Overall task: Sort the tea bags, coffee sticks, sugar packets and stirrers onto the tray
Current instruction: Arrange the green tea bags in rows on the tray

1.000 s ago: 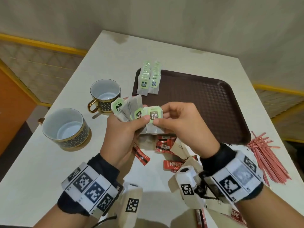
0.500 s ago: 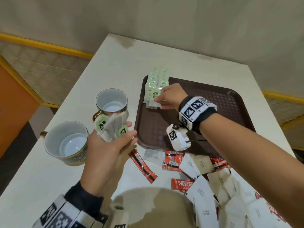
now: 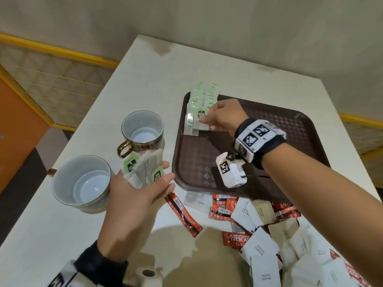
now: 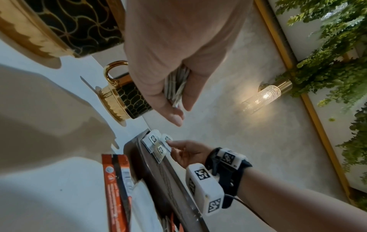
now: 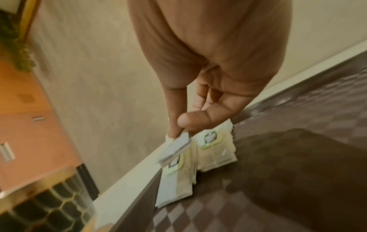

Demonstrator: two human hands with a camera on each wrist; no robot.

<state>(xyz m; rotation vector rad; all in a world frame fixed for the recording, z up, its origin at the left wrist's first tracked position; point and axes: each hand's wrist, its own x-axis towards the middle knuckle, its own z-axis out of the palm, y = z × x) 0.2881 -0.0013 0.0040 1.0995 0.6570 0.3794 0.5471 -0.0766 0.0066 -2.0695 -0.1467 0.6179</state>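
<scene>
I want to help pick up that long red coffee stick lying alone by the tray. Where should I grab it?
Pinch the coffee stick across its narrow middle, fingers coming from above. It lies flat on the table, long and thin, with bare space along both long edges.

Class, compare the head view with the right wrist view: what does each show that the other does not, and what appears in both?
Only the head view shows the left hand holding a fan of tea bags, the larger cup nearest the camera, and the coffee sticks and white sugar packets on the table.

Only the right wrist view shows the right hand's thumb and fingertip pinching one tea bag above the piles.

Both show the brown tray, the tea bag piles in its corner, and the right hand.
</scene>
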